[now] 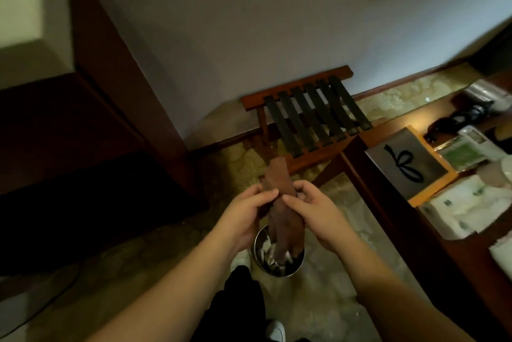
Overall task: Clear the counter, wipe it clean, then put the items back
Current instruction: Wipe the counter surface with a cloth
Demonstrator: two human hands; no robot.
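A brown cloth [278, 179] is bunched lengthwise between both hands, above a round metal bin [291, 265]. My left hand [243, 217] grips the cloth from the left, thumb across its front. My right hand [315, 210] pinches it from the right at the same height. The cloth's lower end hangs over the bin's mouth, where pale scraps lie. The wooden counter [385, 131] runs along the right, carrying a grey box with a black bow [406, 167], white tissue packs [465, 214] and a green-and-white packet [465, 152].
A wooden luggage rack with dark straps [307, 116] stands against the wall beyond the bin. Dark wood furniture [83, 134] fills the left. A black cable [460, 116] lies on the far counter. My dark trouser leg [238, 303] and white shoe [275, 330] stand beside the bin on patterned carpet.
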